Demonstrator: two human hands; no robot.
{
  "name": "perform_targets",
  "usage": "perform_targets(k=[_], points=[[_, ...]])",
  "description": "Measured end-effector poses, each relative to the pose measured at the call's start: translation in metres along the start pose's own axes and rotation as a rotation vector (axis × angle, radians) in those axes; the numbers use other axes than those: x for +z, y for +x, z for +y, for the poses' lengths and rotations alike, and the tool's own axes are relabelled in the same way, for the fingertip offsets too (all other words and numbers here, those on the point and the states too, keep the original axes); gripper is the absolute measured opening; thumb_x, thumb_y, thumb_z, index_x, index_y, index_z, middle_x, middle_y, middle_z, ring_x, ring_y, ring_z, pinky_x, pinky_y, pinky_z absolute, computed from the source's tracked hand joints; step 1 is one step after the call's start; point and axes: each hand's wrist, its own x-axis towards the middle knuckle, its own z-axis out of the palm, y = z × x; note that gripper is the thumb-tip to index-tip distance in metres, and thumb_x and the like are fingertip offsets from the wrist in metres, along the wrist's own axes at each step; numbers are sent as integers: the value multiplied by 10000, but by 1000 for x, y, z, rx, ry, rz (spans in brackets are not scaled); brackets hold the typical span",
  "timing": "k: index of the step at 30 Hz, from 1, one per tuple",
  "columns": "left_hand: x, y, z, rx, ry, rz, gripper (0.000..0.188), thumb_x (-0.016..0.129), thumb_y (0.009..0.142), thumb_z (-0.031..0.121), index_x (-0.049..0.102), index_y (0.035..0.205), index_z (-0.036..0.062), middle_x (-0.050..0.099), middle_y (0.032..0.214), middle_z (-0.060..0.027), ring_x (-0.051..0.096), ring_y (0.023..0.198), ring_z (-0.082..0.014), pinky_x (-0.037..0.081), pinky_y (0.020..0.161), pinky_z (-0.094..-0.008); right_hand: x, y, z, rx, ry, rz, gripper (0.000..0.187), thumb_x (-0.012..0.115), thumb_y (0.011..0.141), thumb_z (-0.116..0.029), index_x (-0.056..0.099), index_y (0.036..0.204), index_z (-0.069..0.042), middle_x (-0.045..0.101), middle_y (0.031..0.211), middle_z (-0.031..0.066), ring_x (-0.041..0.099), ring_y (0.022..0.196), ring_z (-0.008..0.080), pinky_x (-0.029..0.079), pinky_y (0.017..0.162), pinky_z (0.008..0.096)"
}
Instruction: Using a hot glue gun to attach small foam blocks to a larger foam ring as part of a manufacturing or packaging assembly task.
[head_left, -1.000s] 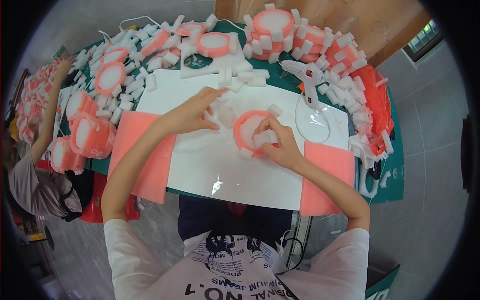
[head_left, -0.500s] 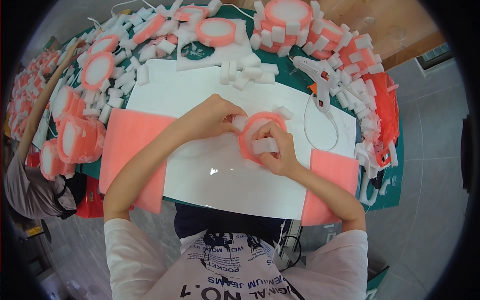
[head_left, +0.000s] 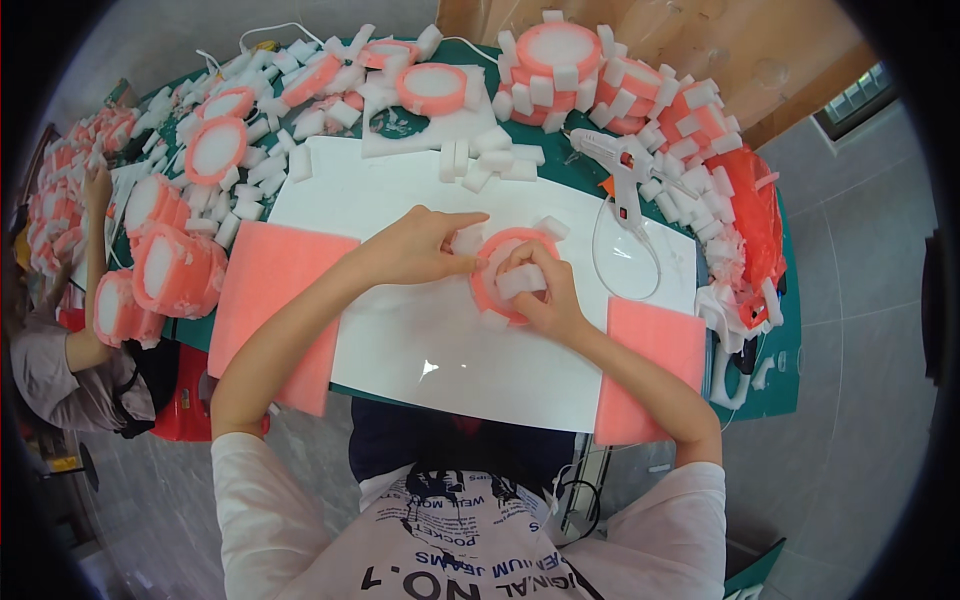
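Observation:
A round pink foam ring (head_left: 484,290) with a white middle lies on the white sheet in front of me. Small white foam blocks sit against its outer edge: a left block (head_left: 466,240), an upper right block (head_left: 552,228) and a lower block (head_left: 494,320). My left hand (head_left: 425,245) is beside the left block, index finger stretched out and thumb apart, with the block between them but seemingly not gripped. Over the ring's right side, my right hand (head_left: 545,295) grips another white foam block (head_left: 521,281) in its fingers.
A white glue gun (head_left: 622,170) with a looped cord lies at the right. Pink foam sheets (head_left: 285,310) flank the white sheet (head_left: 450,370). Piled foam blocks and finished-looking pink rings (head_left: 432,85) line the far edge. Another person's arm (head_left: 97,200) works at far left.
My left fingers have spread off the left block, the index finger now straight. My right hand still holds its block over the ring. The whole view has shifted slightly.

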Motion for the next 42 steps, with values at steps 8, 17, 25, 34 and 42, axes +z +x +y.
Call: perform_targets(k=[8,17,25,34,42], points=[[8,3,3,-203,-105,118,426,597,799,291,553,1141,41,582,649,-144,577,609,-194,453,601,-299,-20,1,-11,-43,46,-76,290,473,618,5,508,906,2,568,855,82,562,765,184,454,725,256],[30,8,6,-34,227,251,489,676,712,270,546,1108,13,604,741,-220,598,717,-359,472,661,-406,-15,-24,-7,43,125,35,258,450,638,37,506,884,-16,566,848,74,556,785,188,440,731,253],[27,13,10,-33,277,138,455,679,718,239,523,1109,63,595,746,-192,567,774,-358,449,693,-423,-6,-13,0,-55,88,-15,232,451,662,25,492,886,-22,545,830,63,528,687,163,437,582,241],[27,17,18,-20,235,146,401,687,701,167,492,1048,113,573,746,-163,530,777,-360,425,691,-439,-2,-10,-10,-15,58,8,215,470,656,35,460,867,-2,518,838,82,530,625,166,458,470,228],[26,17,16,-61,206,153,480,707,667,171,440,1064,133,541,673,-176,544,733,-359,430,635,-439,4,-14,-9,-5,-122,25,227,495,658,11,464,878,-38,498,864,64,464,791,214,472,611,256]])
